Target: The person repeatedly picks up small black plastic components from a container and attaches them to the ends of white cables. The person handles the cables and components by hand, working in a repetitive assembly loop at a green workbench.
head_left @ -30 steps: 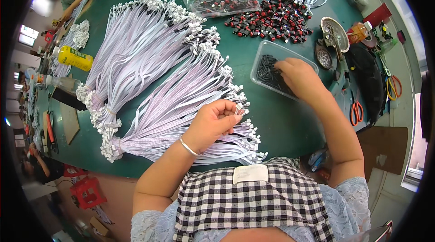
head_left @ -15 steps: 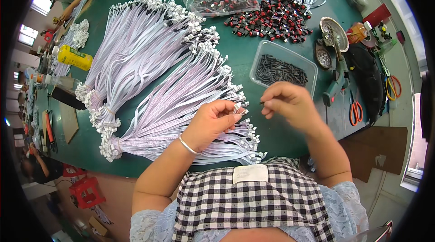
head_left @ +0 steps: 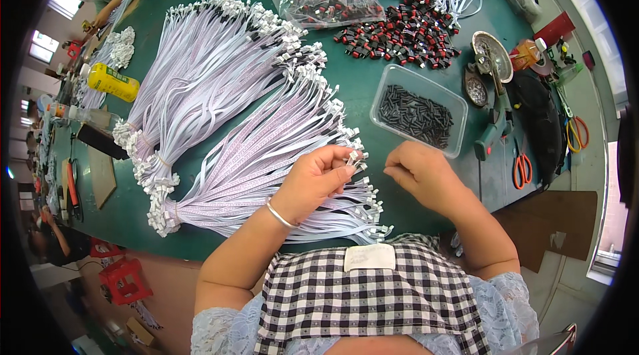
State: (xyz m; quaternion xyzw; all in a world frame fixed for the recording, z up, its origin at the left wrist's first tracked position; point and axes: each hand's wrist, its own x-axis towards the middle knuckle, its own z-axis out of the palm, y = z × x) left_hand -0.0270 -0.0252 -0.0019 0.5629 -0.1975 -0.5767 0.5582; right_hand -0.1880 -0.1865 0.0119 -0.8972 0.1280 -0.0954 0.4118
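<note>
Two hands meet near the desk's (head_left: 373, 99) front edge: left hand (head_left: 318, 178) fingers pinch a white plug (head_left: 353, 155) on the ribbon cables (head_left: 266, 155), right hand (head_left: 419, 175) fingers closed beside it, on what I cannot tell. A clear tub (head_left: 419, 115) of dark bits sits just behind.

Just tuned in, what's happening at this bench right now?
A person sits at a green table covered with bundles of pale flat cables. The left hand pinches the white connector end of one cable. The right hand is pinched shut close beside it, apparently on a small part too tiny to make out, just below a clear tray of small dark parts. Red and black pieces lie farther back.
</note>
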